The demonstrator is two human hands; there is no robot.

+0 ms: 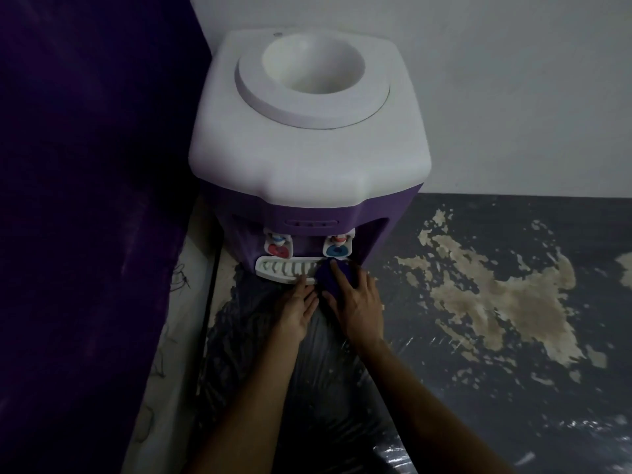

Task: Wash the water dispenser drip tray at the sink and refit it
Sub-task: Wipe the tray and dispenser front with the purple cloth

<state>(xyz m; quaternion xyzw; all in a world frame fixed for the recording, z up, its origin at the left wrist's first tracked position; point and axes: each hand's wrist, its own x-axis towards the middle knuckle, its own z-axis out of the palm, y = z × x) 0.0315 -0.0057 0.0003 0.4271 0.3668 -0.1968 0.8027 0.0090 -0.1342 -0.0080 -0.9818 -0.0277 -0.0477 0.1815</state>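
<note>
The water dispenser (307,142) has a white top and a purple body, with a red tap (278,249) and a blue tap (337,249). Below the taps, the white slotted drip tray (284,268) sits in the dispenser's base. My left hand (297,309) has its fingertips curled on the tray's front rim. My right hand (355,302) holds a purple cloth (328,278) between thumb and fingers. The cloth presses on the tray's right end and hides that part of the tray.
A dark purple curtain (85,200) hangs close on the left. The dispenser stands against a white wall (513,80) on a dark surface (478,388) with worn pale patches to the right. Shiny dark plastic sheet (325,388) lies under my forearms.
</note>
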